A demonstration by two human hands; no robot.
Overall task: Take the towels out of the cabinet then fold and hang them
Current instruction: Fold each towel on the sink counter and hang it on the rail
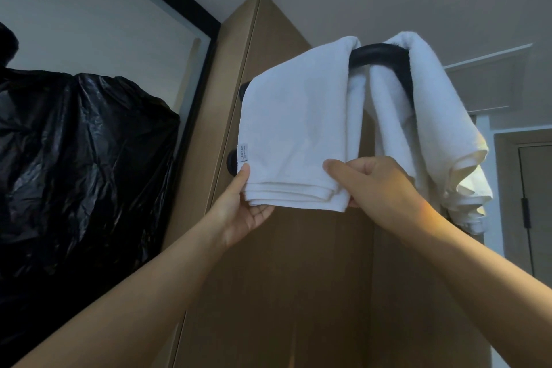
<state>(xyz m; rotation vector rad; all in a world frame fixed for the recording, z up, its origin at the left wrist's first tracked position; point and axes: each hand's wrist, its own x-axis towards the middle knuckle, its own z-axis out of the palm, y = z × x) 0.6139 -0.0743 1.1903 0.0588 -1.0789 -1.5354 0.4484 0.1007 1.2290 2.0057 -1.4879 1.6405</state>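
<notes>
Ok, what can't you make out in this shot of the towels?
All in the head view.
- Label on the left towel: print too small to read.
- Black bar: mostly covered by that towel and the right towel.
- Left hand: fingertips hidden behind the hem.
- Whatever lies behind the black plastic: covered by it.

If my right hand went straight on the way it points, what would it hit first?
Likely the left hand, gripping the other corner of the folded towel it holds too; depth is unclear.
</notes>
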